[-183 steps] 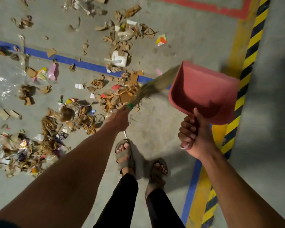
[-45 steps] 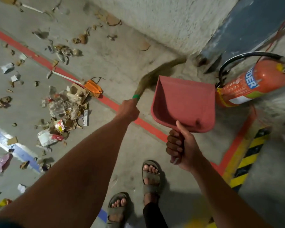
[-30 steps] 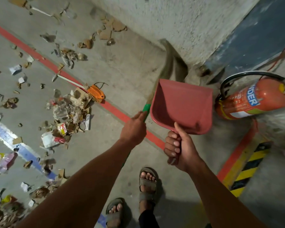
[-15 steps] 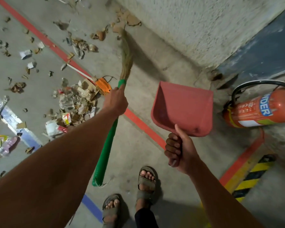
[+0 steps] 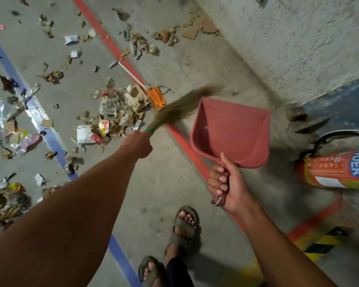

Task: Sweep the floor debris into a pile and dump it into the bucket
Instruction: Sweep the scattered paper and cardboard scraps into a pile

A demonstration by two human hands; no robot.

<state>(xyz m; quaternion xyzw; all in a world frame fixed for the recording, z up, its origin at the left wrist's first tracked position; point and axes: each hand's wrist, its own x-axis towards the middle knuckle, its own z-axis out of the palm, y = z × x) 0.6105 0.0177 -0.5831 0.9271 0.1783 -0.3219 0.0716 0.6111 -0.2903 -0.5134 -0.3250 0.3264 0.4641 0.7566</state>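
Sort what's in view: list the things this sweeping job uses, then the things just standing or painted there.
Part of the job:
- broom, gripped by the left hand
- red dustpan, held by the right hand
- debris pile
- scattered scraps

Just there:
- fire extinguisher
- red floor line
- blue floor line
- wall

Floor (image 5: 174, 193): grey concrete, worn and stained.
Floor markings: red line (image 5: 104, 36), blue line (image 5: 19, 83), yellow-black hazard stripe (image 5: 323, 243).
Wall (image 5: 288, 38): rough pale plaster.
Fire extinguisher (image 5: 336, 172): lying by the wall.
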